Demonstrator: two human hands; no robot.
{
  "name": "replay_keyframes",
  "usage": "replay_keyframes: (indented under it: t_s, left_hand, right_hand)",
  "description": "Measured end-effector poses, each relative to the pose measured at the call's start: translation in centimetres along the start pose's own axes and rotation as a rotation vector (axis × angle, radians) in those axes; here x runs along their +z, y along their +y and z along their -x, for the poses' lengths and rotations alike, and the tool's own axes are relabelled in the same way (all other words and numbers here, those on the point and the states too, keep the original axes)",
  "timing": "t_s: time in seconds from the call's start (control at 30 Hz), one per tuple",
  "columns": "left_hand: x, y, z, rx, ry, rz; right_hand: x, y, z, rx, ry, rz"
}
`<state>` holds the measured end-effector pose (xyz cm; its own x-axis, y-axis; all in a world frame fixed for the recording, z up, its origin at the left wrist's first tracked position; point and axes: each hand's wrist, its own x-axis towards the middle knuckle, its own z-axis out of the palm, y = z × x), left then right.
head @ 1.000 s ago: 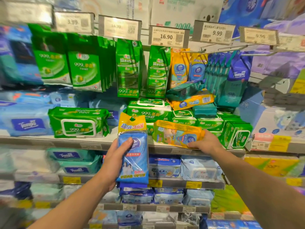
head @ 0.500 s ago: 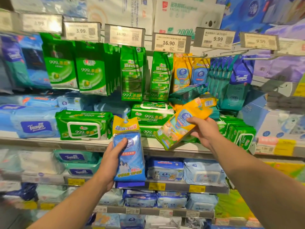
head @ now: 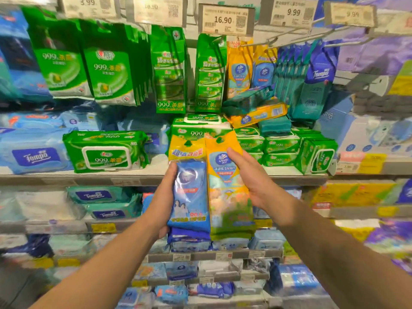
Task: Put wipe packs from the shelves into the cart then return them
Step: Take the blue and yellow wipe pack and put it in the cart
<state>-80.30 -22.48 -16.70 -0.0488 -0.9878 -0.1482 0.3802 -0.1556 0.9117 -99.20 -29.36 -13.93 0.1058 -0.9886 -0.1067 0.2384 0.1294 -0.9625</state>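
Item 1, far left: pale blue soft wipe pack with a dark blue "Tempo" label (head: 33,152), lying flat on the grey metal shelf (head: 66,178).

Item 2: large green plastic wipe pack with a white flip lid marked "999" (head: 106,150), lying flat on the same shelf, just beside item 1.

Item 3, above: green hanging wipe pouches marked "999" (head: 109,70), hung in a row from hooks under the white price tags (head: 226,18); the one I can read clearly says 16.90.

Item 4, centre: my left hand (head: 166,197) grasps the blue plastic three-pack of wipes with a yellow header card (head: 189,192), thumb on the front face, the other fingers hidden behind it. The pack is upright, held in front of the shelf edge.

Item 5: my right hand (head: 252,179) holds the tall yellow plastic wipe pack with a round blue logo (head: 227,188), thumb laid across the front near the logo, remaining fingers behind. This pack is upright too, its left edge touching the blue pack.

Item 6, behind the right hand: small green boxed wipe packs (head: 316,155), stacked on the shelf.

Item 7, far right: yellow shelf-edge label (head: 372,162); print too blurred to read.
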Motion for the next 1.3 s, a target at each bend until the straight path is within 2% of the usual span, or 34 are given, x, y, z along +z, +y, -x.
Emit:
replay_keyframes:
  t_s: [0.1,0.27,0.37,0.47,0.57,0.67,0.8,0.97,1.07,1.3]
  left_hand:
    - [0.6,-2.2,0.4,-0.072,-0.003,0.004]
    - [2.3,-6.5,1.3,-0.232,-0.115,0.004]
    - [3.9,-9.2,1.5,-0.238,-0.157,-0.009]
    - [6.9,-12.2,1.7,-0.28,-0.264,0.061]
    - [10.6,-15.9,2.2,-0.323,-0.371,0.054]
    - [14.9,-18.7,4.1,-0.403,-0.517,0.005]
    - [20.3,-21.5,6.9,-0.437,-0.718,-0.102]
    - [26.2,-24.4,10.3,-0.482,-0.959,-0.044]
    - [30.0,-27.4,11.5,-0.485,-0.924,-0.114]
    - [37.6,-35.9,15.9,-0.68,-0.93,-0.305]
  right_hand:
    - [-1.0,1.9,1.9,-0.01,0.124,0.044]
    - [-4.8,4.6,5.8,0.024,0.34,-0.075]
    - [-7.9,6.8,9.4,0.107,0.425,-0.113]
    - [-11.4,8.8,13.8,0.259,0.471,-0.103]
    - [-14.8,9.5,19.2,0.29,0.626,-0.102]
    - [-17.8,9.3,24.9,0.257,0.732,-0.159]
    - [-21.7,8.5,33.1,0.257,0.794,-0.222]
    - [-27.6,8.6,41.9,0.123,1.005,-0.374]
    - [-31.3,9.6,45.9,0.081,1.112,-0.429]
    - [-39.5,14.1,52.2,0.067,1.311,-0.495]
